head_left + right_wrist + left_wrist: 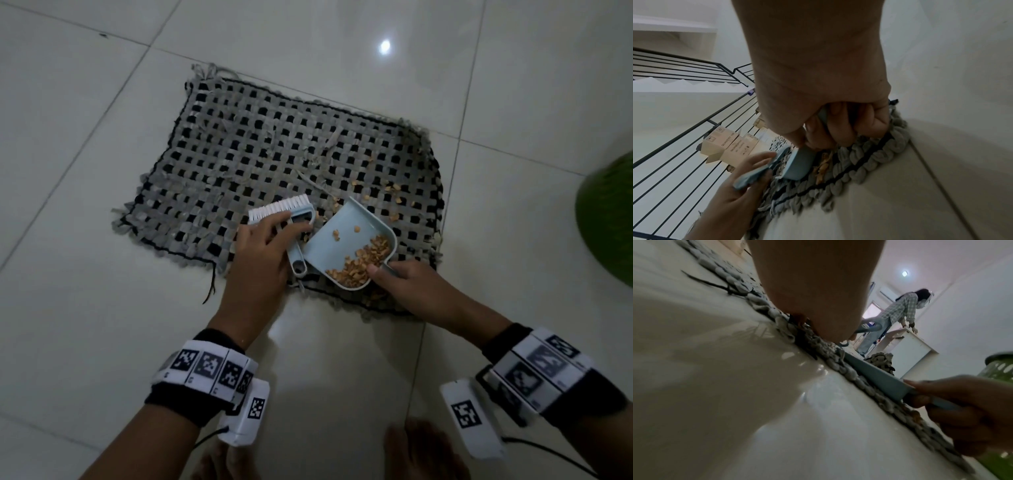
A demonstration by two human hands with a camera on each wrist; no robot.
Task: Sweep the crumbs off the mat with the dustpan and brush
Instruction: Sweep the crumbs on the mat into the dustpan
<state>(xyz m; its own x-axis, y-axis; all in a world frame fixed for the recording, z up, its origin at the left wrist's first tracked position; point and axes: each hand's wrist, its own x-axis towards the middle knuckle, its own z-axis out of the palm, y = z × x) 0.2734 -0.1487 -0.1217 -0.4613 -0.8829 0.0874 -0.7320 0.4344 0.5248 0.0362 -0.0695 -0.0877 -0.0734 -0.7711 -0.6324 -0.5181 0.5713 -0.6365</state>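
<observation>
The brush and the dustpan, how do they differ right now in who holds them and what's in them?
The brush is gripped by the left hand; the dustpan is held at its handle by the right hand. The brush has white bristles pointing away from the person and carries nothing; the dustpan is an open scoop with a pile of tan crumbs. Both are pale blue plastic and sit over the woven mat.

The green basket (609, 219) right of the mat (239, 154) is cut off by the frame edge and blurred. The dustpan (346, 246) handle is hidden, seemingly, inside the right hand (407, 284).
</observation>
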